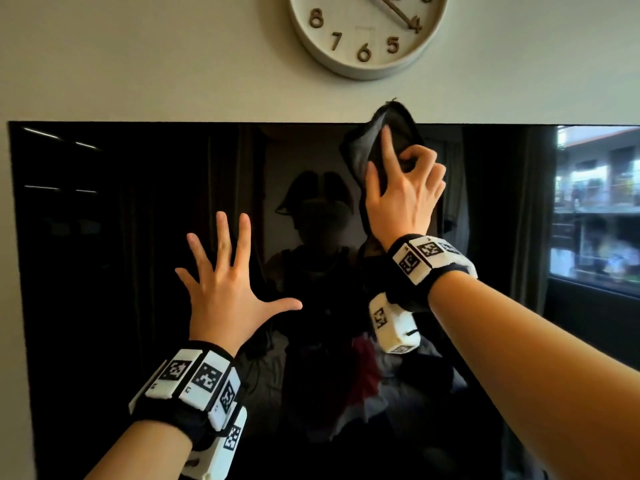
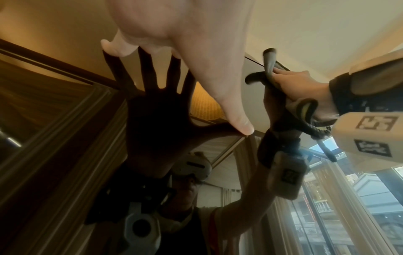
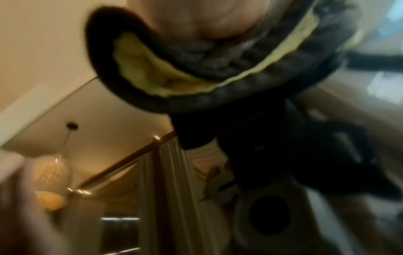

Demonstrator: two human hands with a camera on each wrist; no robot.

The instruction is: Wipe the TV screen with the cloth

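The black TV screen [image 1: 138,271] fills the wall in front of me and mirrors the room. My right hand [image 1: 403,188] grips a dark grey cloth [image 1: 388,133] and holds it against the screen's top edge, its upper corner poking over onto the wall. Its index finger lies straight along the cloth while the other fingers curl into it. The cloth [image 3: 196,72] shows a yellowish inner side in the blurred right wrist view. My left hand [image 1: 225,282] is spread flat on the glass lower left of the cloth, empty; the left hand [image 2: 196,51] touches its own reflection.
A round white wall clock [image 1: 367,32] hangs just above the screen's top edge, over the cloth. Beige wall [image 1: 138,64] surrounds the TV. A bright window reflection [image 1: 595,209] covers the screen's right part.
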